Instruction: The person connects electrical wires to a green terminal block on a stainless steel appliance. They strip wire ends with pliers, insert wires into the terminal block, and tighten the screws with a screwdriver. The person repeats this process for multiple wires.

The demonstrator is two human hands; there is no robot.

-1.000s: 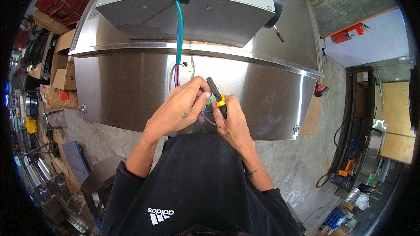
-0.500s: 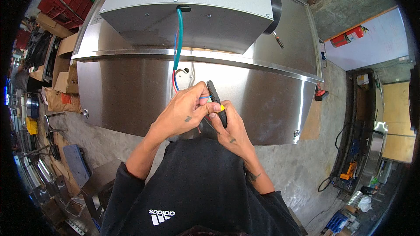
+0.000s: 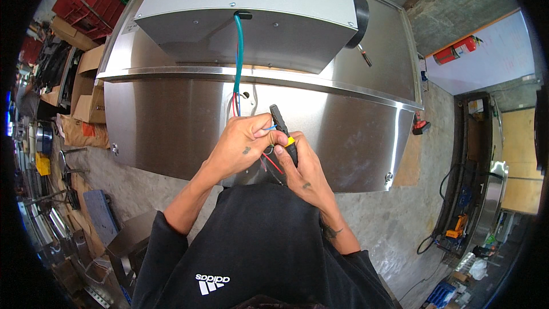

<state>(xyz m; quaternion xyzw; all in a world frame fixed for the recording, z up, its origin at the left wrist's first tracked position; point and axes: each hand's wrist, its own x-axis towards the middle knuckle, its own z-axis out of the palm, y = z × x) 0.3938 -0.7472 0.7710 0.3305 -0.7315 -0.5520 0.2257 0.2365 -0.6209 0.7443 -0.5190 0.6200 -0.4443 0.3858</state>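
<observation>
My right hand (image 3: 298,157) is closed round the black and yellow handles of a pair of pliers (image 3: 278,120), jaws pointing up and away. Just left of it, my left hand (image 3: 245,137) pinches a thin blue wire (image 3: 270,127) whose end reaches the pliers' jaws. Whether the jaws grip the wire I cannot tell. Red and dark wire ends (image 3: 271,163) hang below and between my hands. The wires come out of a green sleeve (image 3: 238,57), which runs down from a hole in a grey metal box (image 3: 246,37).
The box stands on a stainless steel hood-like body (image 3: 171,114) that spans the view before me. Cardboard boxes (image 3: 88,88) and crates are stacked at the left. A red fire extinguisher (image 3: 456,50) is at the right wall, with a red tool (image 3: 421,125) beside the steel body.
The view has shifted slightly. Both hands keep their hold on wire and pliers. The red wire end below my hands now shows more, stretched toward my right hand.
</observation>
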